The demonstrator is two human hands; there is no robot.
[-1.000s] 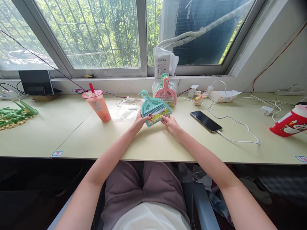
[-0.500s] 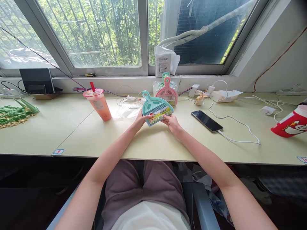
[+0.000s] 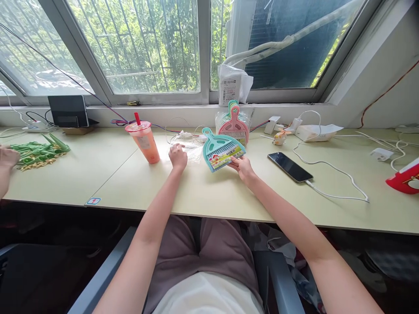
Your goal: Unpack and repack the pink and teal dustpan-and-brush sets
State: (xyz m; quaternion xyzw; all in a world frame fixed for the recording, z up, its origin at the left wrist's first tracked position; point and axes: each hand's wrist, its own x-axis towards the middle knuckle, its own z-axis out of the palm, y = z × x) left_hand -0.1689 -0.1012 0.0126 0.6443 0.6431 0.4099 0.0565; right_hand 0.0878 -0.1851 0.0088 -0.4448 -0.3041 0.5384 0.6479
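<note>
My right hand (image 3: 241,168) grips the lower right edge of a teal mini dustpan and brush set (image 3: 221,150), tilted above the desk, with a colourful label across its bristles. My left hand (image 3: 178,156) is off the set, low over the desk at the left side of a crumpled clear plastic bag (image 3: 194,152). Its fingers are curled; what is under them is hidden. Behind the held set, a stack of similar sets stands by the wall, a pink dustpan (image 3: 234,124) in front and green ones behind.
A pink drink cup (image 3: 144,141) with a red straw stands left of my left hand. A phone (image 3: 290,166) on a white cable lies to the right. Green stalks (image 3: 42,152) lie far left, with another person's hand (image 3: 7,159) beside them. A red cup (image 3: 406,178) is far right.
My left hand has let go of the dustpan set and moved left to beside the plastic bag. My right hand alone holds the set. Another person's hand has appeared at the left edge.
</note>
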